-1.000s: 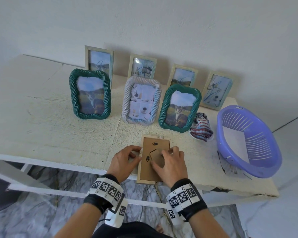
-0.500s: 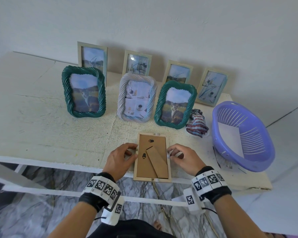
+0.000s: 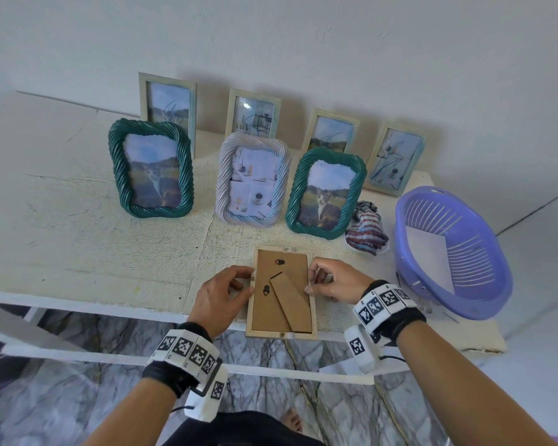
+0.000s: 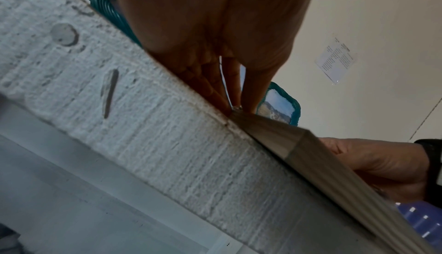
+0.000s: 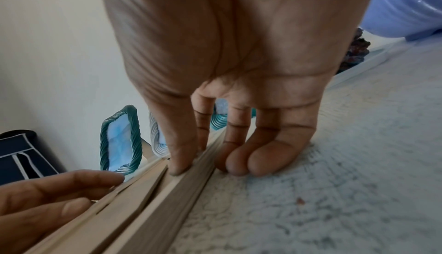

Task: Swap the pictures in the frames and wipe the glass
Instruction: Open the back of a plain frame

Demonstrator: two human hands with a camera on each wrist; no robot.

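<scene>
A light wooden picture frame (image 3: 266, 312) lies face down at the table's front edge, its brown backing board and folded stand facing up. My left hand (image 3: 250, 280) pinches at the frame's left rim with curled fingers, near a small metal tab; the left wrist view shows the fingertips (image 4: 235, 105) meeting at the frame's (image 4: 322, 163) edge. My right hand (image 3: 311, 276) grips the right rim. In the right wrist view its thumb and forefinger press on the rim (image 5: 191, 175), and the other fingers (image 5: 258, 161) are curled on the table beside it.
Two green rope frames (image 3: 150, 169) (image 3: 326, 193) and a white rope frame (image 3: 253, 178) stand behind, with several small pale frames against the wall. A striped cloth (image 3: 366, 233) lies right of them. A purple basket (image 3: 458, 252) holds a white sheet.
My right hand has come off the backing board and now sits at the frame's right rim. The left hand stays at the left rim.
</scene>
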